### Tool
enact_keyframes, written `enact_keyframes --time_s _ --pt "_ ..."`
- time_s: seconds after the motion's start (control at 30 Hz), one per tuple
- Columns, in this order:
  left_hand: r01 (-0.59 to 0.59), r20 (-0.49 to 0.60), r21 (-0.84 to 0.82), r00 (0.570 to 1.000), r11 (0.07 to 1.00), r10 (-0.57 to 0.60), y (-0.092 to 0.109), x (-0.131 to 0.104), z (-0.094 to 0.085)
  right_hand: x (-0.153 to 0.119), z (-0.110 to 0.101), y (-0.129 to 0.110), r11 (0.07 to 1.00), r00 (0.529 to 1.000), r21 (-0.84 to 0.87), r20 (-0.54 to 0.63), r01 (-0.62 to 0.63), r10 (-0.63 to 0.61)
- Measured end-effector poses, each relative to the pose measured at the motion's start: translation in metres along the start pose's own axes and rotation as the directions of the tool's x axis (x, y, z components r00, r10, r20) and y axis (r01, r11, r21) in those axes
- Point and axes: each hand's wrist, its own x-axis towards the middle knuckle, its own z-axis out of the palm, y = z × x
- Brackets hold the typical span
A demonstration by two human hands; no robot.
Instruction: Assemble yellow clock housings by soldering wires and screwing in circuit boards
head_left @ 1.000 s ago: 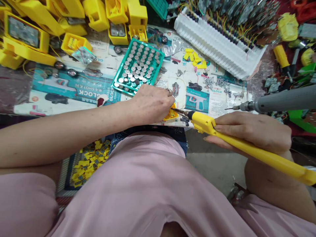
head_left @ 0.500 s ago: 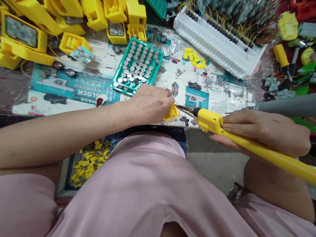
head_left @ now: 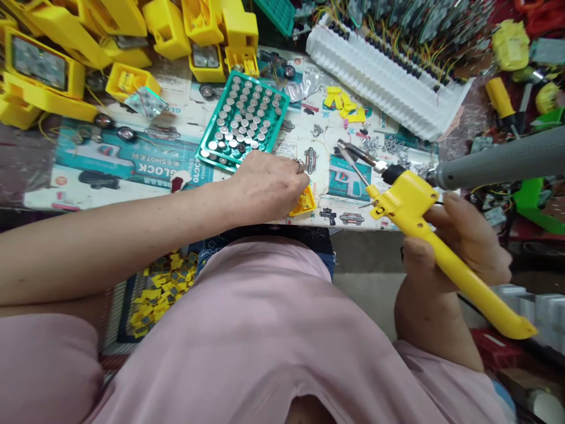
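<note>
My left hand (head_left: pixel 269 185) is closed on a small yellow plastic housing (head_left: pixel 304 203) at the table's front edge. Its fingertips are hidden behind the back of the hand, and only the housing's right part shows. In my right hand (head_left: pixel 468 244) is a yellow soldering gun (head_left: pixel 410 203), gripped by its long handle. The gun's metal tip and feed tube point up and left, above the table and apart from the housing. A teal tray (head_left: pixel 276 126) of silver button cells stands just beyond my left hand.
Yellow plastic casings (head_left: pixel 168 26) crowd the back left. A white foam rack (head_left: pixel 384 76) with wired parts stands at the back right. Small yellow pieces (head_left: pixel 344 106) and screws (head_left: pixel 392 144) lie between. A grey tube (head_left: pixel 498 159) juts in from the right. Below is a bin of yellow parts (head_left: pixel 163 288).
My right hand has swung the soldering gun's tip up and away from the housing, and the handle has turned steeper. My left hand stays nearly still on the housing.
</note>
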Motion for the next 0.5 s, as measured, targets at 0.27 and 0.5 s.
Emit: enact_keyframes --time_s 0.27,0.5 --pt "-0.084 -0.126 -0.011 0.989 0.996 0.082 0.0 -0.01 -0.005 -0.013 0.022 -0.012 0.997 0.996 0.069 -0.082 0.045 -0.039" --pt "-0.089 -0.209 -0.706 0.974 0.702 -0.087 0.002 -0.032 0.016 -0.014 0.039 -0.015 0.996 0.988 0.049 -0.13 -0.074 0.08"
